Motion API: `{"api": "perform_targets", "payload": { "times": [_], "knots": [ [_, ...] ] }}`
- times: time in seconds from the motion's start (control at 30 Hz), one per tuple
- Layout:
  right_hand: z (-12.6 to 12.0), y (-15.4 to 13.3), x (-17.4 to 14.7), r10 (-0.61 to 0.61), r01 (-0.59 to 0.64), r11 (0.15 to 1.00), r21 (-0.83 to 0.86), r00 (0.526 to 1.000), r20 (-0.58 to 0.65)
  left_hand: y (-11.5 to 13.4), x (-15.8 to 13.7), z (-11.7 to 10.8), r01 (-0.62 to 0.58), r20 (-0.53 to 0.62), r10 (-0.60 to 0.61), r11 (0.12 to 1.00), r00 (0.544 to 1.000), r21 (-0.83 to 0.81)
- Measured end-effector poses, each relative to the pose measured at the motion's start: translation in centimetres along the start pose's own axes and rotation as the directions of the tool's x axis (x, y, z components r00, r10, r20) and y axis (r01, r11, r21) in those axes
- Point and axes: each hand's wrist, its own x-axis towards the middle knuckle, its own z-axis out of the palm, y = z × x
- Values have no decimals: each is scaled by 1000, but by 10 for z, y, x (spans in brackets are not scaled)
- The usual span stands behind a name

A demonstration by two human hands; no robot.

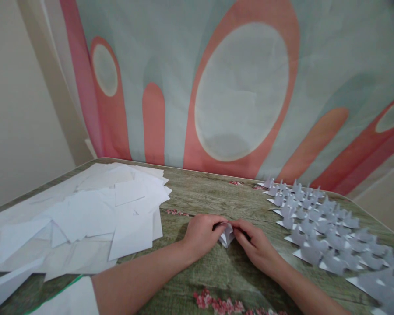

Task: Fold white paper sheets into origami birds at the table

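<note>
Head view, from the left: a plain pale wall (22, 109) stands beside the table (197, 188), whose top has a greenish wood-grain print. Over the left part of the tabletop spreads a loose heap of white paper sheets (134, 236), overlapping at many angles, some with creased or lifted corners. At the bottom edge, a white piece with a green border (68, 299) meets the person's left forearm; whether it is a sleeve or paper is hard to tell.

Behind the table hangs a backdrop (174, 43) in grey-green and coral, with rounded shapes and a large pale oval near its middle.

Right of the heap, the left hand (203, 236) bends inward, its thumb and fingertips pinching the left upper side of a small folded white paper (226, 239). That paper sits between the two hands, near the person's side of the table, with its point toward the person; whether it touches the tabletop cannot be told. The right hand (254, 245) pinches its right upper side between thumb and fingers. Pink printed blossoms (216, 302) show below the hands.

Farthest right, many folded white paper figures (328, 229) with upright points stand close together in slanting rows.
</note>
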Motion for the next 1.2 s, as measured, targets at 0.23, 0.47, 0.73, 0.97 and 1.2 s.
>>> {"api": "perform_targets", "payload": {
  "times": [0.23,0.47,0.73,0.97,1.2],
  "knots": [
    [1,6,0,-7,7,1000,12,1000,11,-3,0,2,-28,-17,28,1000,999,12],
    [-1,0,2,-20,20,1000,8,999,28,-3,1,1,-26,-18,26,1000,1000,12],
    [3,2,5,14,-14,1000,2,1000,-24,-9,3,4,-17,-10,16,999,1000,-52],
    [8,1,6,88,-89,996,-19,994,-69,-12,4,7,-29,15,31,991,999,-131],
    [8,1,8,108,-108,994,7,991,-74,-5,1,5,-10,28,14,987,1000,-158]
  ]
}}
